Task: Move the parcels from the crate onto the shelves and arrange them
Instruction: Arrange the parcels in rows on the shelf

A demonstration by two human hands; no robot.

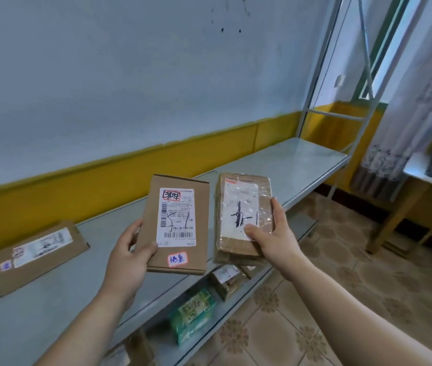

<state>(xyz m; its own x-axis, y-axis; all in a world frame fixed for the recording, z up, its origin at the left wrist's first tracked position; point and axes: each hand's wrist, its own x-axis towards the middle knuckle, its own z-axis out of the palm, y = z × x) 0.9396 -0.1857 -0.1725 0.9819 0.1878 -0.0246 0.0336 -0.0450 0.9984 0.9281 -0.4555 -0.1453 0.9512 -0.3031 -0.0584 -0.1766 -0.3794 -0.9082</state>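
My left hand grips a flat brown cardboard parcel by its lower left edge, thumb on its white label. My right hand holds a smaller brown parcel wrapped in clear tape, thumb on its label and fingers along the right side. Both parcels are held up side by side above the grey metal shelf, labels facing me, each with black handwritten marks. A third flat cardboard parcel lies on the shelf at the left. No crate is in view.
On the lower shelf level sit a green packet and a small brown taped parcel. The shelf's white upright frame rises at the right. A curtain and a wooden table stand further right, over a patterned tiled floor.
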